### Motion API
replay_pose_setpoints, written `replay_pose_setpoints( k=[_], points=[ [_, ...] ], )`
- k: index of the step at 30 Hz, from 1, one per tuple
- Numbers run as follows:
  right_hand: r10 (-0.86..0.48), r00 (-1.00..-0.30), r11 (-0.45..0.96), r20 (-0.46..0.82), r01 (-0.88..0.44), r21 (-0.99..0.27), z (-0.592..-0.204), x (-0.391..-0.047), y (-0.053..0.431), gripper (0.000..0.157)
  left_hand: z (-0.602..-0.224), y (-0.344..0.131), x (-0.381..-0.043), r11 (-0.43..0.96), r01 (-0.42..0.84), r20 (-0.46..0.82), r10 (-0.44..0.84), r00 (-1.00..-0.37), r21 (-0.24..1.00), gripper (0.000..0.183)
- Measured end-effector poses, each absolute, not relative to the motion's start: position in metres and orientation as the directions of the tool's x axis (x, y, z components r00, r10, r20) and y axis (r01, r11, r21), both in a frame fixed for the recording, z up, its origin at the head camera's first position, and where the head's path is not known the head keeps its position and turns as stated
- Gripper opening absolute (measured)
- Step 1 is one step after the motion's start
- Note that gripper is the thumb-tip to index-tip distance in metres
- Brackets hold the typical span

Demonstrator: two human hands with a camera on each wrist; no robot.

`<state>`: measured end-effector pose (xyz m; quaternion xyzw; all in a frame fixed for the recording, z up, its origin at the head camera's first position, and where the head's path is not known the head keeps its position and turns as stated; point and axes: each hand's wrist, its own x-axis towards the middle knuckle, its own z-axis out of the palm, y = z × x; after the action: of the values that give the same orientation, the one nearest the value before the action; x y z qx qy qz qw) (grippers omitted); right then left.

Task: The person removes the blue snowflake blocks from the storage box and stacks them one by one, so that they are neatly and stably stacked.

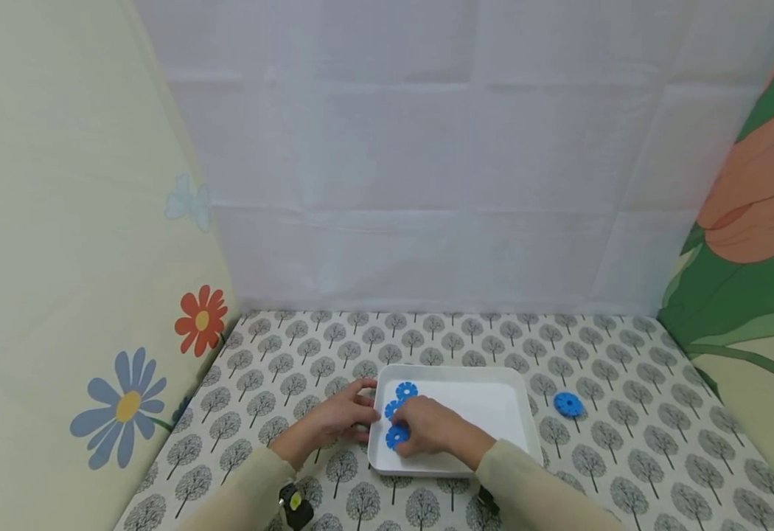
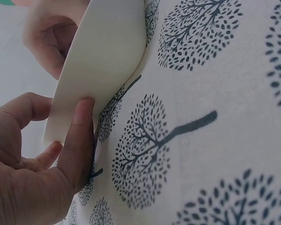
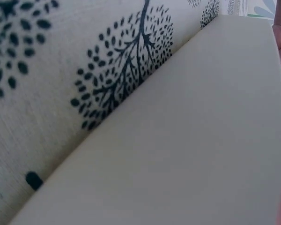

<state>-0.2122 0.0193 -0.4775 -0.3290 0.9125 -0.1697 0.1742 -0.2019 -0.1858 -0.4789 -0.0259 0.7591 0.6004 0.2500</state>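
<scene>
My left hand is at the left side of a white tray. In the left wrist view, one finger presses the tray's outer wall while other fingertips bend at the rim. Inside the tray my right hand reaches down with curled fingers, its thumb and forefinger at the nearest of three blue notched discs. The other two, a far disc and a partly covered middle disc, lie along the tray's left side. In the right wrist view the tray wall hides most of the right hand.
Right of the tray, a blue notched disc piece lies on the tree-patterned tablecloth. A white cloth hangs at the back, with flower-printed panels on both sides. A small black device with a yellow mark is under the left wrist.
</scene>
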Motion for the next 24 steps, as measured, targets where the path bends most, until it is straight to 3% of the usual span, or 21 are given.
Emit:
replay_pose_setpoints(
  k=[24],
  points=[
    [-0.523, -0.851, 0.696, 0.048, -0.459, -0.552, -0.456, -0.208, 0.076, 0.040, -0.480, -0.184, -0.203, 0.286, -0.333, -0.406, 0.257, -0.877, 0.899, 0.077]
  ],
)
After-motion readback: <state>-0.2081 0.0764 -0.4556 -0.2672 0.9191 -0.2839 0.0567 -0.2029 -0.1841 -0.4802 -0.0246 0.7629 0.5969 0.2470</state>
